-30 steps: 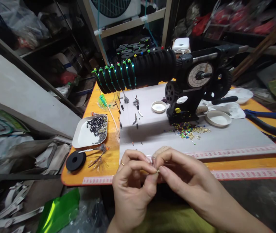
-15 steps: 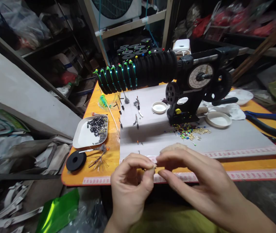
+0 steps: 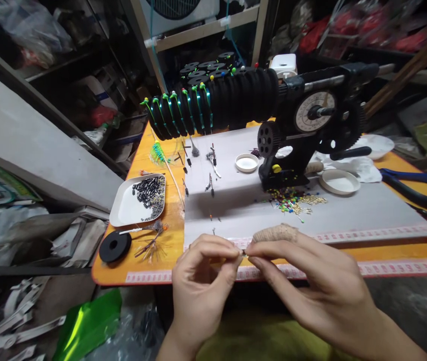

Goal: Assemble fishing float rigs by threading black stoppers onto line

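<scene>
In front of the table's near edge, my left hand (image 3: pixel 206 286) is closed in a pinch of thumb and forefinger. My right hand (image 3: pixel 307 276) meets it there, its thumb and forefinger pinched too. Between the two sets of fingertips shows a tiny dark and gold-coloured piece (image 3: pixel 244 253), too small to name. A beige wrap (image 3: pixel 275 233) covers one finger of my right hand. Beyond the hands lies a pile of small coloured beads and gold-coloured pieces (image 3: pixel 292 200) on the grey board (image 3: pixel 236 215).
A black hand-cranked machine (image 3: pixel 284 165) carries a row of black spools (image 3: pixel 243 98), several wound with green line. On the left are a white tray (image 3: pixel 121 213) with small black pieces and a black foam spool (image 3: pixel 115 246). Pliers (image 3: pixel 416 188) lie right; small white dishes (image 3: pixel 246 163) stand behind.
My right hand's fingertips have closed in to meet the left hand's at the tiny piece; before, they were apart. The view has shifted slightly.
</scene>
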Demonstrator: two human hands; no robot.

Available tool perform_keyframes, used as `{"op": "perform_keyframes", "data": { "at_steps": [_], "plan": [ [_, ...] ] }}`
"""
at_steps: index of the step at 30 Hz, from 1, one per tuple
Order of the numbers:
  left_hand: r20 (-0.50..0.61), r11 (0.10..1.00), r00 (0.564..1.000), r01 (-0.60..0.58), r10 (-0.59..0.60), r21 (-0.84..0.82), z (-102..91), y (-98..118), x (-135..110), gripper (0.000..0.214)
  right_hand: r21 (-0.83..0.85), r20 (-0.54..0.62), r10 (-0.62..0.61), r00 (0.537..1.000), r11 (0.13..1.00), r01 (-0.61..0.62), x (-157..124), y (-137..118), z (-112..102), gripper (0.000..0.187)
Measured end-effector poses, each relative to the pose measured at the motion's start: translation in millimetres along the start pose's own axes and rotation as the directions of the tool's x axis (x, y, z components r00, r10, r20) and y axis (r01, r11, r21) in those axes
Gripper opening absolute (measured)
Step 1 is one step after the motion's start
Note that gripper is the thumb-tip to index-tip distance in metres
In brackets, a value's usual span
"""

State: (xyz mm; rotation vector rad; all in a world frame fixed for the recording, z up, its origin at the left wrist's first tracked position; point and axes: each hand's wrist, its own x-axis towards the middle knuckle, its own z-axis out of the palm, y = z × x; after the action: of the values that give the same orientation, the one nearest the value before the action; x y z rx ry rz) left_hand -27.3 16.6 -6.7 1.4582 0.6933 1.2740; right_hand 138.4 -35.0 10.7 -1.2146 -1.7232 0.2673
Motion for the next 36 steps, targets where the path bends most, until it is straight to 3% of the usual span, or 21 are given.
{"op": "perform_keyframes", "data": {
  "at_steps": [4,7,10,13,17,24,36],
  "plan": [
    [0.018,0.966,0.987,-0.16,0.16,0.205,-2.6,-7,-2,0.022,-0.002,0.026,0.077,0.997,0.997,-0.077,-3,1,1,0.021],
    [0.091,0.863,0.941,-0.337,0.327,0.376,-5.4,-12,-3,0.026,-0.021,0.019,0.103,0.994,0.994,-0.103,-4,2,3,0.018],
    [0.135,0.757,0.912,-0.399,0.388,0.518,-8.8,-14,-2,0.026,-0.086,-0.013,0.079,0.997,0.993,-0.08,-4,6,5,0.017],
    [0.193,0.659,0.911,-0.398,0.364,0.638,-10.4,-14,2,0.025,-0.212,-0.031,0.012,0.999,0.977,-0.018,-4,13,8,0.015],
    [0.259,0.561,0.939,-0.344,0.228,0.753,-6.7,-12,9,0.017,-0.304,0.0,-0.017,1.0,0.953,0.016,-5,22,11,0.014],
    [0.258,0.607,0.966,-0.222,0.029,0.763,4.1,-9,19,0.013,-0.35,0.015,0.025,1.0,0.937,-0.019,-13,33,10,0.012],
    [0.243,0.598,0.97,-0.19,-0.008,0.778,15.4,-10,24,0.011,-0.34,0.057,0.061,0.997,0.94,-0.038,-20,42,-4,0.012]
  ]
}}
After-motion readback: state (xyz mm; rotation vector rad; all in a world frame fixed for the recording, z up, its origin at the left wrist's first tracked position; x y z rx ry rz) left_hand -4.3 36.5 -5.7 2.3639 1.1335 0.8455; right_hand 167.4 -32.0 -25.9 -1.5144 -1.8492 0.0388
